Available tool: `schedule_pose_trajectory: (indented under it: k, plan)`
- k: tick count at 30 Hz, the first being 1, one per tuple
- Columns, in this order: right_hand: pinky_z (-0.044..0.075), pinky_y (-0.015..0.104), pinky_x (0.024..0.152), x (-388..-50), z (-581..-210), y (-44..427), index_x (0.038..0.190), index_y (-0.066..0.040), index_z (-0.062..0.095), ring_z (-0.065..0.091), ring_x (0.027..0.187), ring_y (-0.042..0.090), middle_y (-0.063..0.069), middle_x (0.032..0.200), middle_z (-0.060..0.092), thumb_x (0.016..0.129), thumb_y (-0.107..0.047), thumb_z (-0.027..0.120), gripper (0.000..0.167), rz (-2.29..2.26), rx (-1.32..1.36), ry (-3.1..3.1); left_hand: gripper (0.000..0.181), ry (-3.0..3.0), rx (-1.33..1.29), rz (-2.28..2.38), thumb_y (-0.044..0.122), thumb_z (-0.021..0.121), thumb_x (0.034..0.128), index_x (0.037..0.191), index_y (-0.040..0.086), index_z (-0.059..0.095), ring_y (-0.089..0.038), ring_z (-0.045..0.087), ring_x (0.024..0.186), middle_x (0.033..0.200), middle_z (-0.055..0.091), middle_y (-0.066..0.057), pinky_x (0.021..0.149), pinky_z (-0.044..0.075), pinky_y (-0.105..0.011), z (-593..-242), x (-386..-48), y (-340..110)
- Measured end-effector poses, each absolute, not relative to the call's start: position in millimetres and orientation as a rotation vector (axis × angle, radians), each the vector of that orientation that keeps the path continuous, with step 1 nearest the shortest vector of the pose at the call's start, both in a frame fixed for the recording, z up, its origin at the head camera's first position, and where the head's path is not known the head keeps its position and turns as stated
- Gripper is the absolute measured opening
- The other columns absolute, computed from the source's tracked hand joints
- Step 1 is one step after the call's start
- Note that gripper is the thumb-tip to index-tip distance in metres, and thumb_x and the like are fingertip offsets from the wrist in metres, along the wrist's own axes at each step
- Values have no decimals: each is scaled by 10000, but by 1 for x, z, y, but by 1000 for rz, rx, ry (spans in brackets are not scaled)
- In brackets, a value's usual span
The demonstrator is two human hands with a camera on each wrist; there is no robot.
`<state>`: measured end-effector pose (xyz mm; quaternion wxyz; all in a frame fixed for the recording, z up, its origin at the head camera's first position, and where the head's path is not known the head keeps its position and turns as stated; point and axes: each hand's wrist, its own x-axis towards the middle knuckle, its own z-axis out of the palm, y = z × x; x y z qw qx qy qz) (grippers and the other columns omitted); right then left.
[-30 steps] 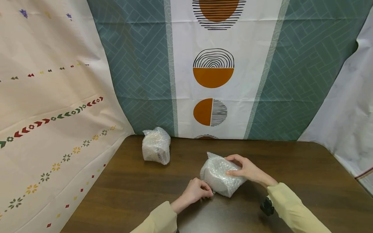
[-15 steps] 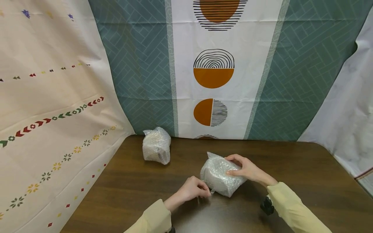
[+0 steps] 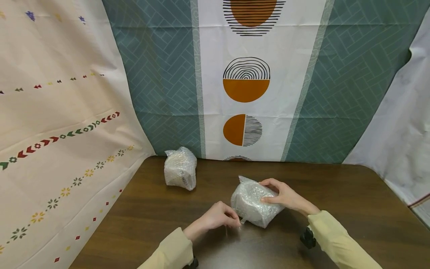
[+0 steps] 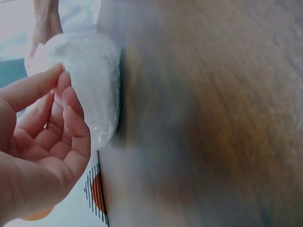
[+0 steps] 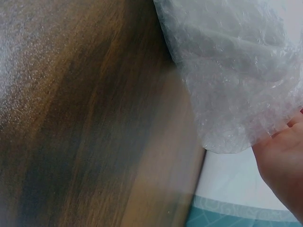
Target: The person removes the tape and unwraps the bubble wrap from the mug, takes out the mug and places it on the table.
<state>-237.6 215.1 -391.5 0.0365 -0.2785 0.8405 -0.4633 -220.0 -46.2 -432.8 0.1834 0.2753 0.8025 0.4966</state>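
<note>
A bubble-wrapped bundle (image 3: pixel 250 204) lies on the table, its wrap pointed at the top left; it also fills the upper right of the right wrist view (image 5: pixel 232 71). Spread over its right side, my right hand (image 3: pixel 286 196) grips it with thumb and fingers. At the bundle's lower left, my left hand (image 3: pixel 219 216) pinches a thin clear strip (image 3: pixel 243 220) that reaches to the wrap. In the left wrist view my left thumb and index finger meet at the tips (image 4: pixel 45 132), in front of the bundle (image 4: pixel 97 90); the strip is hard to make out there.
A second bubble-wrapped bundle (image 3: pixel 180 168) stands at the back left of the brown wooden table (image 3: pixel 151 213). Patterned cloths hang behind the table (image 3: pixel 168 74) and along its left side (image 3: pixel 67 119); a pale cloth (image 3: pixel 403 123) hangs at the right.
My left hand has moved a little left, away from the bundle, with the pinched strip drawn out. My right hand and the bundle have stayed in place.
</note>
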Motion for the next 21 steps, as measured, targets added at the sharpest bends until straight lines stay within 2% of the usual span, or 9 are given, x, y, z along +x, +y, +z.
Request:
schedule_pose_trajectory:
  k: [12, 21]
  plan:
    - [353, 521, 857, -237, -392, 216, 1152, 69, 511, 471, 1009, 349, 183, 1105, 531, 776, -94, 718, 459, -1428, -846, 2596, 61, 2184, 914, 1335, 130, 709, 769, 755, 71, 702, -52, 547, 613, 649, 612, 41, 564, 457, -220, -425, -230, -59]
    - [360, 514, 855, -233, -387, 214, 1142, 62, 518, 478, 999, 338, 173, 1102, 536, 785, -122, 716, 447, -1415, -872, 2600, 86, 2095, 1005, 1365, 131, 704, 783, 793, 46, 701, -55, 562, 657, 699, 635, 36, 632, 473, -235, -418, -231, -69]
